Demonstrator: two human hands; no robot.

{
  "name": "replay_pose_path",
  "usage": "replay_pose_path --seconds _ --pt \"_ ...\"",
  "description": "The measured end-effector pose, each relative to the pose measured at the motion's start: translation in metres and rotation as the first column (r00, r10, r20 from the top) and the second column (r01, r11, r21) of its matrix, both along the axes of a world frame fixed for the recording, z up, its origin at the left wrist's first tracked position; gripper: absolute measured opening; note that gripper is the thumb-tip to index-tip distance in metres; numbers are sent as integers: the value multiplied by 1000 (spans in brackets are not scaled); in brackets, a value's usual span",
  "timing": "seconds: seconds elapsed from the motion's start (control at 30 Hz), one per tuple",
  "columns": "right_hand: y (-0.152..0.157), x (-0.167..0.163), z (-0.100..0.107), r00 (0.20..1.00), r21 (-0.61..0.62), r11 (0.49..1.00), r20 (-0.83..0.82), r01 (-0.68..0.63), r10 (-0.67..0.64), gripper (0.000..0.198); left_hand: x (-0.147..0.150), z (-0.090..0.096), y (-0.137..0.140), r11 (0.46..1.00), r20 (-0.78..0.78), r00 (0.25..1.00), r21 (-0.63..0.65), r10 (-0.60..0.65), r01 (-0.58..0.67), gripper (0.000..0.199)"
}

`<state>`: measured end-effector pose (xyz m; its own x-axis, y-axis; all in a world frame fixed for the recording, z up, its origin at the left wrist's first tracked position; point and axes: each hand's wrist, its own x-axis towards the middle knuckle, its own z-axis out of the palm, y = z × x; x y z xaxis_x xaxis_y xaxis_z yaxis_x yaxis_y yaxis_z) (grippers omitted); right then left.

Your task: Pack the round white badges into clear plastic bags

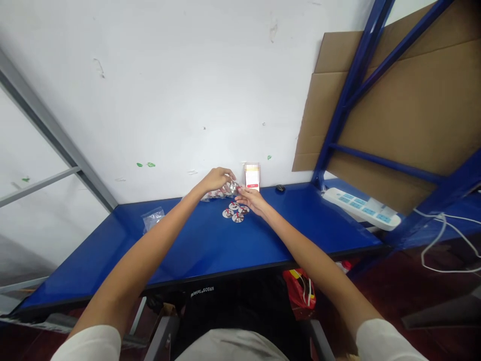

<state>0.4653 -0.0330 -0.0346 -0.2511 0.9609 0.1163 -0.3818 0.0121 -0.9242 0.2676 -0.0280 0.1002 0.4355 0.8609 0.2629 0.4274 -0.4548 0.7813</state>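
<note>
Above the far part of the blue table, my left hand (219, 179) pinches a shiny round disc (233, 187), which may be wrapped in clear plastic. From the other side, my right hand (252, 198) closes its fingers on the disc's right edge. Several flat round discs (238, 217) with red and dark printing lie in a small cluster just below my hands. Behind my left hand sits a row of plastic-wrapped items (214, 194), partly covered by it.
A lit phone (252, 176) leans on the white wall behind my right hand. A clear plastic bag (153, 218) lies left on the blue table (195, 245). At the right are a small black object (280, 188), a white power strip (361, 207) and a blue metal frame (349, 90).
</note>
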Motion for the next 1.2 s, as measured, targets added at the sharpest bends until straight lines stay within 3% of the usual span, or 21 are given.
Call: replay_pose_path --seconds 0.17,0.4,0.6,0.8,0.9,0.97,1.03,1.07,1.13,1.2 --pt "2 3 4 999 19 999 -23 37 -37 25 0 16 3 999 31 999 -34 38 -36 14" --pt "5 14 7 984 2 984 30 176 -176 21 -49 39 -13 940 171 930 50 325 -338 21" --pt "3 15 5 987 5 988 53 153 -153 15 -114 24 -36 903 199 882 -43 427 -427 25" --pt "-3 13 6 986 2 988 72 152 -151 12 -203 2 -55 790 145 777 -90 612 -606 32" --pt "-3 12 9 982 -16 985 73 174 -173 10 -240 -24 -79 697 -26 697 50 717 -715 38" --pt "-3 12 11 983 -12 984 60 176 -175 10 -252 -47 -97 614 -250 566 204 785 -762 34" --pt "-4 12 11 984 -13 985 56 170 -169 11 -254 -69 -111 596 -446 428 359 786 -718 34" --pt "-4 12 12 984 -14 985 56 172 -170 11 -251 -78 -116 593 -483 378 445 790 -671 37" --pt "-5 12 12 982 -18 984 64 177 -175 10 -244 -89 -123 532 -434 313 617 845 -580 42" --pt "-5 12 12 981 -21 983 81 181 -179 10 -237 -95 -126 505 -374 345 705 861 -498 43"
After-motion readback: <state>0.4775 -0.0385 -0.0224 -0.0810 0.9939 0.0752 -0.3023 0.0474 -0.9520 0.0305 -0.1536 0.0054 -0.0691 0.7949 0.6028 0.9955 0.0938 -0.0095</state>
